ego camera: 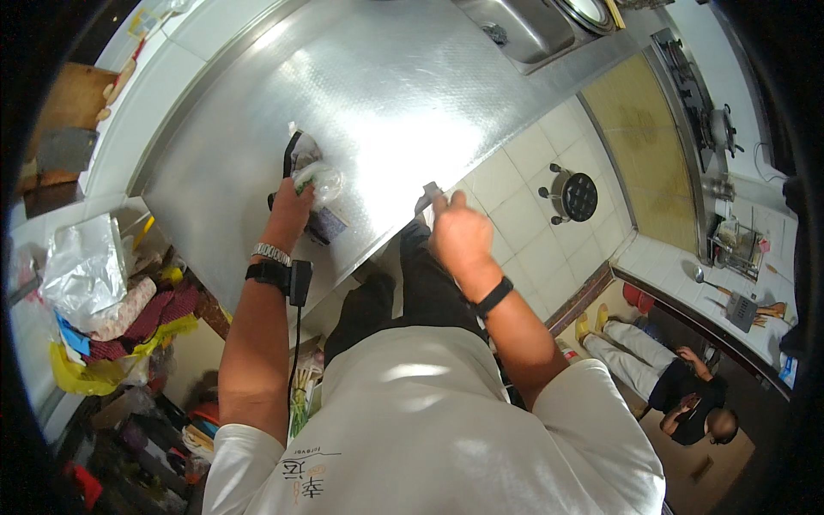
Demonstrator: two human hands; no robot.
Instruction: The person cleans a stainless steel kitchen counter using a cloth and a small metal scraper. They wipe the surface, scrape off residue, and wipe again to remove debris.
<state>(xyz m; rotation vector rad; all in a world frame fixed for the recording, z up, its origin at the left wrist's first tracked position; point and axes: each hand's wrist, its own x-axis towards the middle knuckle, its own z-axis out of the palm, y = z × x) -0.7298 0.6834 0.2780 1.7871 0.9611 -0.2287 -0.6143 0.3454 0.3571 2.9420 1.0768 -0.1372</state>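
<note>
My left hand (293, 209) is over the steel countertop (238, 151), its fingers closed on a crumpled clear plastic bag (325, 180) with some green in it. Under and beside the bag lie a grey item with a black edge (306, 149) and a dark, speckled piece (328, 224); what they are is unclear. My right hand (460, 228) is raised near the front edge of the counter, fingers bent. A small grey item (425, 197) shows at its fingertips, partly hidden and blurred.
A steel sink (524, 29) is set into the counter's far side. A black-topped stool (578, 197) stands on the tiled floor. Bags and cloths (122, 309) are piled at left. A gas stove (692, 90) is at right, and a person (685, 393) sits beyond the doorway.
</note>
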